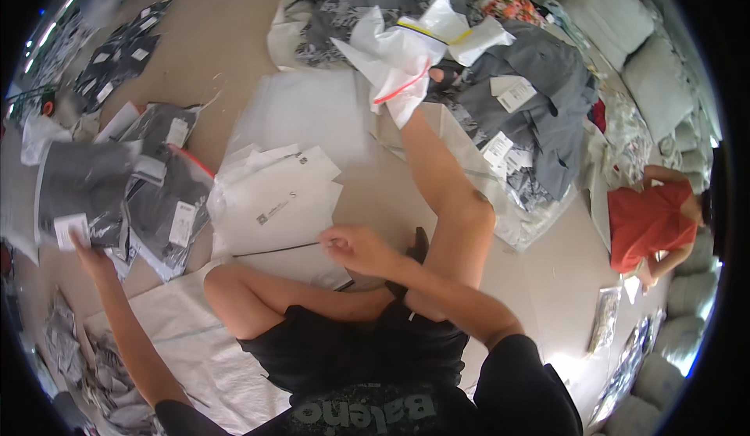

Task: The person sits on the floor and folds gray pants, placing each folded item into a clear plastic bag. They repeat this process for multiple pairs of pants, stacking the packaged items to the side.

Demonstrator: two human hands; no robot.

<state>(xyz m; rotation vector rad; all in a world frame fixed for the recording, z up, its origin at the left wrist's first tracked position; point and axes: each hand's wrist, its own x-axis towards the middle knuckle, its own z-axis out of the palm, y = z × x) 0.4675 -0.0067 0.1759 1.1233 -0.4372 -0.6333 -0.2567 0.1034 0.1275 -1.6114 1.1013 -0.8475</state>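
My left hand (92,260) is at the far left, closed on the lower edge of a bagged dark grey garment (82,182), its thumb beside a white label. The clear plastic around the garment shines. In front of my lap, my right hand (355,250) is bent with its fingers curled together; whether anything small is between them I cannot make out. Just beyond it lie flat white printed plastic bags (277,198) in a loose stack. Several bagged grey garments (168,201) with white labels overlap beside my left hand.
Grey garments with tags (539,84) are heaped on a pale sheet ahead right. Crumpled white plastic bags (398,53) with red and yellow strips lie by my outstretched foot. A person in red (652,221) sits at the right near stuffed pale sacks (656,84). Dark packets (121,53) lie far left.
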